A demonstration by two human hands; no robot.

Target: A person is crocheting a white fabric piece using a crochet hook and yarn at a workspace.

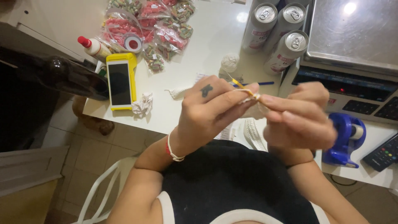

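My left hand (209, 110) and my right hand (298, 116) meet in front of my chest over the white table's (207, 37) front edge. Between the fingertips is a small piece of white crochet work (253, 108). A yellow crochet hook (238, 83) sticks out above my left fingers, which pinch the work and the hook. My right fingers pinch the white yarn at the same spot. A strip of finished white crochet (253, 135) hangs below the hands. A small white yarn ball (229, 62) lies on the table behind them.
A yellow handheld terminal (120, 81), a crumpled paper (143, 104), a glue bottle (94, 47) and several candy bags (153, 25) lie at left. Three drink cans (280, 29) stand by a weighing scale (352, 37). A blue tape dispenser (346, 139) and a remote (383, 152) sit right.
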